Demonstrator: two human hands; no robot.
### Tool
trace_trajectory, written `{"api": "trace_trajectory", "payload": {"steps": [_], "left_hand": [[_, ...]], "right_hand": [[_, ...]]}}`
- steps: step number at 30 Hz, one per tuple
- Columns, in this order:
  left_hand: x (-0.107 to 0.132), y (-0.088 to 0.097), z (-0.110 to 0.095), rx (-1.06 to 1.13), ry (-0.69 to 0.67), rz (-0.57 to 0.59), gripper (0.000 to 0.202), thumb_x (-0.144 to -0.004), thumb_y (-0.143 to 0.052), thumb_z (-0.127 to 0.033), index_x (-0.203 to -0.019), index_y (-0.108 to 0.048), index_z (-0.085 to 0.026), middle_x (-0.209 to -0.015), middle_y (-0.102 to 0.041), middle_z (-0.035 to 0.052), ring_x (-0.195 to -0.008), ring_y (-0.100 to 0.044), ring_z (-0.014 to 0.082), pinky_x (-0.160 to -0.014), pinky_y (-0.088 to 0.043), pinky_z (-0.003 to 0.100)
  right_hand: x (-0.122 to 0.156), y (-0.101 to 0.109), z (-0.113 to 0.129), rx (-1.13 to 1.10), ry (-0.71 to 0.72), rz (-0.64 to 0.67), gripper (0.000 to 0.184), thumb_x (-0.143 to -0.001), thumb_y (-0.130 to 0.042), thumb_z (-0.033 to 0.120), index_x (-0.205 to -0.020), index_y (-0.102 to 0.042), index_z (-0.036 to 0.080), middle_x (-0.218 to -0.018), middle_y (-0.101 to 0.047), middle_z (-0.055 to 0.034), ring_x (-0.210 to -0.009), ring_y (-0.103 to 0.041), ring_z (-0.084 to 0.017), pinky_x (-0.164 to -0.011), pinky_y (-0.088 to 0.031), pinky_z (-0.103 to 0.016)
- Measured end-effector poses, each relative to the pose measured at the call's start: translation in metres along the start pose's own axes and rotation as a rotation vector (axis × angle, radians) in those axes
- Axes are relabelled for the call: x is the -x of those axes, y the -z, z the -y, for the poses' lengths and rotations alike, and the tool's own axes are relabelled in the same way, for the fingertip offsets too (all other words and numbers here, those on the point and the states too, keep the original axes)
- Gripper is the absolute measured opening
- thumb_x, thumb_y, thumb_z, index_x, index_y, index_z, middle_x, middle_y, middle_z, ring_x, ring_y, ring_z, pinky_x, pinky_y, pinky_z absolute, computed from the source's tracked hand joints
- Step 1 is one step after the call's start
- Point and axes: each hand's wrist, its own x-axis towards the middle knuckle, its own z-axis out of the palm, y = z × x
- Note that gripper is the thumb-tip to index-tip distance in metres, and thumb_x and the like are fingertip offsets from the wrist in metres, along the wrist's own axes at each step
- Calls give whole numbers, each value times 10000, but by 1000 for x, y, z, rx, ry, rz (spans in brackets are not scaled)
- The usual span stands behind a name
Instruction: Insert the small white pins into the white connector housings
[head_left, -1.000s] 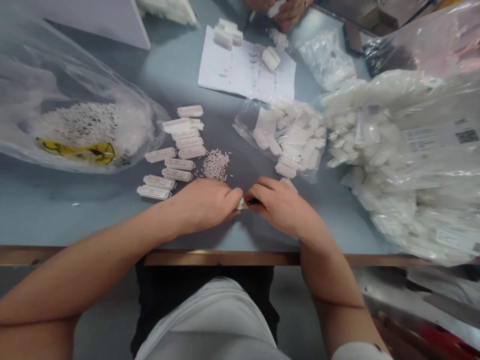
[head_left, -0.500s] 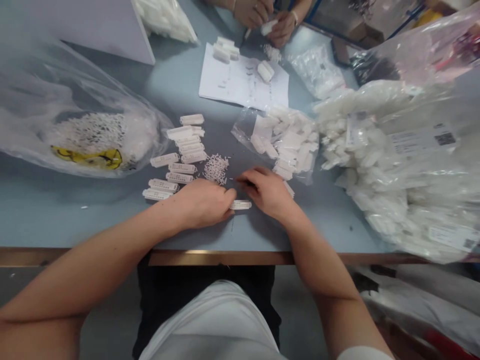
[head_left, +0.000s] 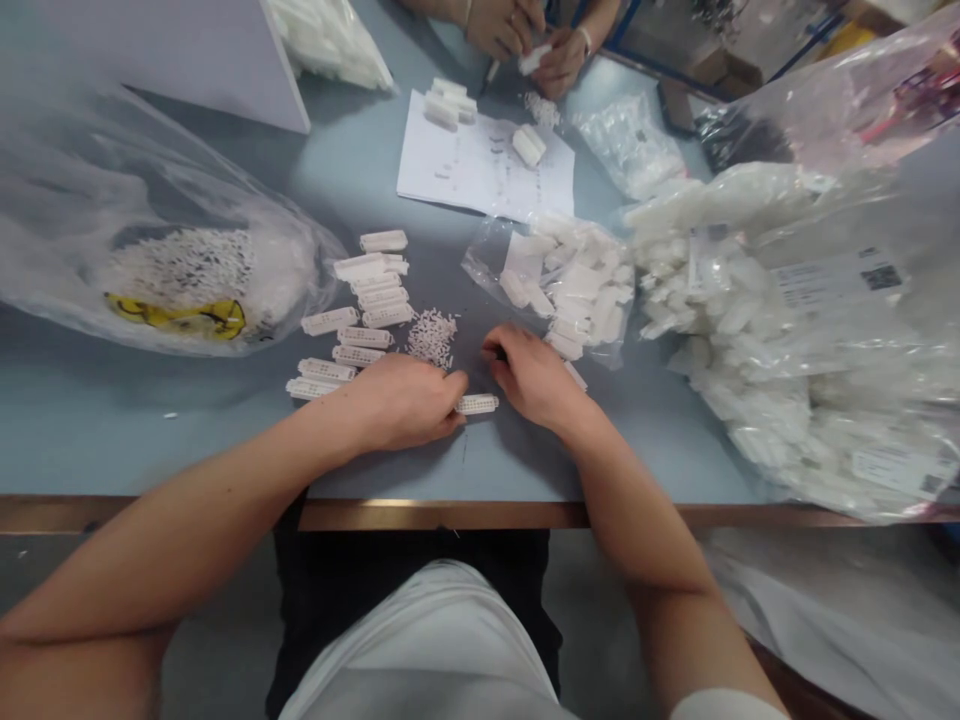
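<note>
Left hand: fingers clamped on white strip, long axis crosswise, free end toward right hand, just beside; right fingers curled, grip unclear

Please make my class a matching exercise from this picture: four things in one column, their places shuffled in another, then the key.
1. Slim white perforated plastic strip
2. Heap of tiny white pieces
3. White paper with dark marks
4. Large clear plastic bag with yellow patch

A. Under white blocks, across the grey-blue table
B. At the table's far left
C. Pinched in the person's left hand
D. Loose, just beyond that hand

Pairs: 1-C, 2-D, 3-A, 4-B
</note>
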Motion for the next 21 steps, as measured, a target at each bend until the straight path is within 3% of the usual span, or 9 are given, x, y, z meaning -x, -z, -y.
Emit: {"api": "trace_trajectory", "payload": {"steps": [7,11,21], "left_hand": [[-1,-2,1,25,30,-6,314,-901,-484,-425,-958,-599,-139,-743,-694,94,-673,-673,261,-563,-457,319],[-2,-2,-1,36,23,-16,308,-904,-489,-426,-950,-594,-140,-738,-688,93,-676,-672,266,-562,-460,324],[-1,-4,-1,28,2,-49,301,-917,-482,-422,-951,-585,-142,-717,-679,79,-657,-664,236,-557,-438,294]], "right_hand": [[19,14,7,-186,82,50,235,-797,-520,55,-930,-636,211,-911,-677,-7,-836,-592,-140,-749,-418,-244],[21,13,9,-110,98,94,219,-851,-503,64,-930,-654,202,-911,-658,-23,-838,-592,-136,-746,-428,-238],[22,9,9,-62,114,102,229,-830,-539,47,-900,-684,210,-925,-650,-26,-864,-621,-142,-791,-462,-245]]}}
